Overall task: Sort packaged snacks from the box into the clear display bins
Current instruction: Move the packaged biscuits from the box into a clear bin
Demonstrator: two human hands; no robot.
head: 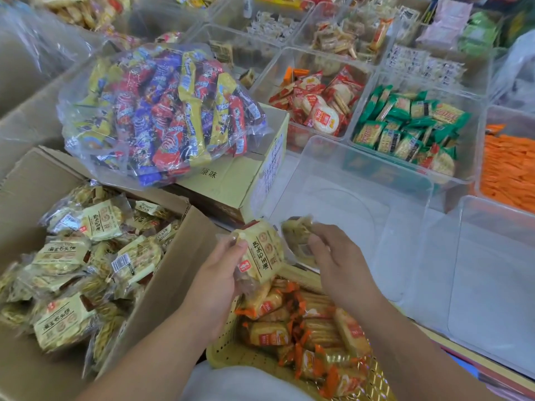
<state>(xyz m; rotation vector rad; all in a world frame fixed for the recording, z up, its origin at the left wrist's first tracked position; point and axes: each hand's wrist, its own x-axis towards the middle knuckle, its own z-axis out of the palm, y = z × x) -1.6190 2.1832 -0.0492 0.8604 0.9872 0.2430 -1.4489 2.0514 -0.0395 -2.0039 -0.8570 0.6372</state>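
An open cardboard box (179, 273) at the left holds several pale yellow cracker packets (104, 218). My left hand (217, 273) grips one such packet (265, 250) by its lower left edge, just right of the box. My right hand (333, 256) pinches a second packet (296, 230), blurred, close beside the first one. Both packets hover at the near left corner of an empty clear bin (362, 204).
A yellow basket (231, 351) of orange-wrapped biscuits sits below my hands. A clear bag of colourful snacks (162, 111) lies on a closed carton (240, 183). Behind stand bins with red packets (318, 102), green packets (411, 125) and orange sticks (509, 172). Another empty clear bin (498, 279) stands right.
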